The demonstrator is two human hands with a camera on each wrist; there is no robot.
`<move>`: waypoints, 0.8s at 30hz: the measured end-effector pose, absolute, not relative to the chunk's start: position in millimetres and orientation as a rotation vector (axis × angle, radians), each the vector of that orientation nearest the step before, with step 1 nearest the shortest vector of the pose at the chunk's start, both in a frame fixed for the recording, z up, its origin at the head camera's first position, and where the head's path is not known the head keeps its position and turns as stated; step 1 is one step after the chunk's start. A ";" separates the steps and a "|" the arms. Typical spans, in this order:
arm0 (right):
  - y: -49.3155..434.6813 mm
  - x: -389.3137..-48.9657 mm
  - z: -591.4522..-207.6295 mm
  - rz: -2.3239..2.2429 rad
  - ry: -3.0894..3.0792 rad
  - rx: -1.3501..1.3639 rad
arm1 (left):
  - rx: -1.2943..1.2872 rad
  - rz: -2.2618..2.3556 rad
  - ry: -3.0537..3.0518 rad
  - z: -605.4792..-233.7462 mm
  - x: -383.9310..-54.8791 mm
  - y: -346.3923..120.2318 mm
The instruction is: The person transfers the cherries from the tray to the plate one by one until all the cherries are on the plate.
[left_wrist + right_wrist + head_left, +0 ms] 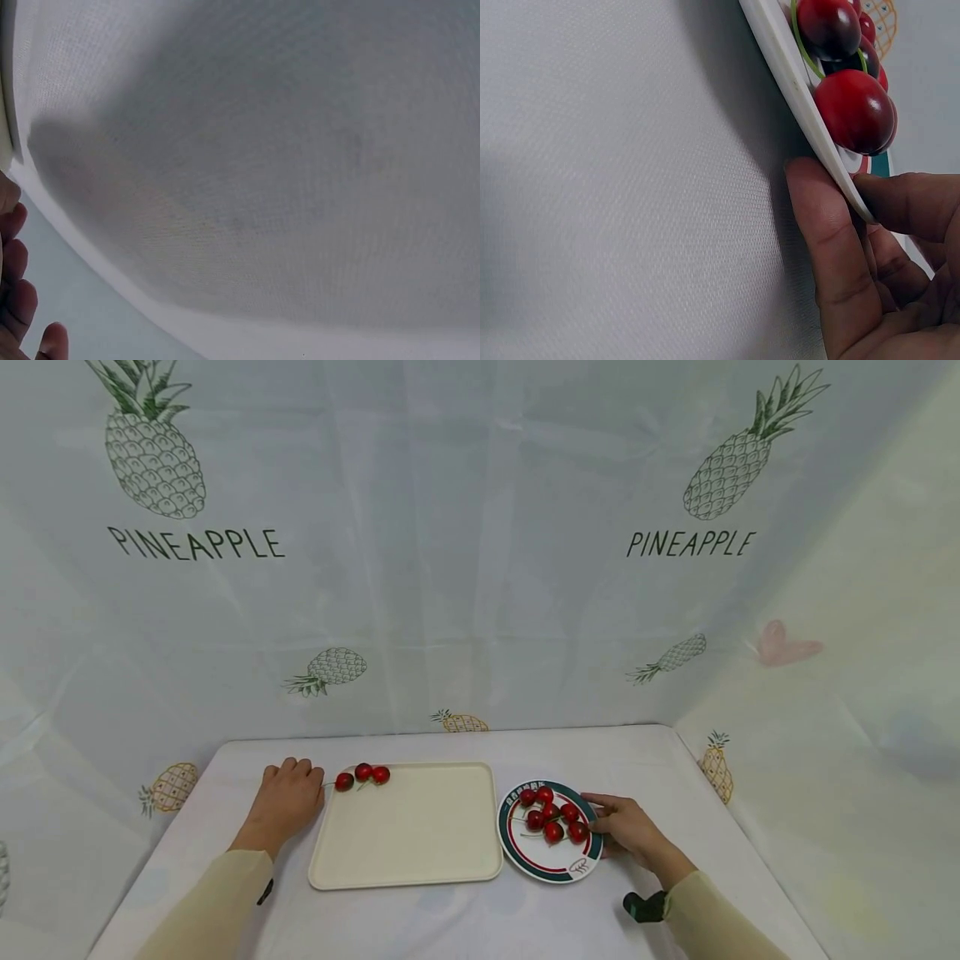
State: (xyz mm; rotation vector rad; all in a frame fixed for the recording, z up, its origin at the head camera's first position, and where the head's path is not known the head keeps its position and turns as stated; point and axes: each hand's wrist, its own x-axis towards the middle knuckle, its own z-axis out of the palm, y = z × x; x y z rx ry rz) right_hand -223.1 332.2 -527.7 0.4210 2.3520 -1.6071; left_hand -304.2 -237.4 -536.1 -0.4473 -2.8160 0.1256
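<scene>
On the table, a cream rectangular tray (412, 839) carries three dark red cherries (363, 772) near its far left corner. My left hand (288, 802) is at that corner, its fingers bent beside the rim. At the edge of the left wrist view its fingers (19, 300) are cut off, so whether they grip the tray is hidden. My right hand (630, 831) pinches the right rim of a round white plate (547, 871) with a green band. Several cherries (552, 832) with stems lie on it. In the right wrist view a finger (829, 232) reaches beneath the rim.
A white cloth (420, 922) covers the table. Behind it hangs a pale curtain (450, 568) printed with pineapples, and similar cloth (847, 735) stands at the right side. The plate sits close to the tray's right edge.
</scene>
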 end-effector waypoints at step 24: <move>333.0 -223.1 -528.8 -1.602 2.354 0.415 | -0.414 0.157 -2.790 -529.8 -297.8 -241.0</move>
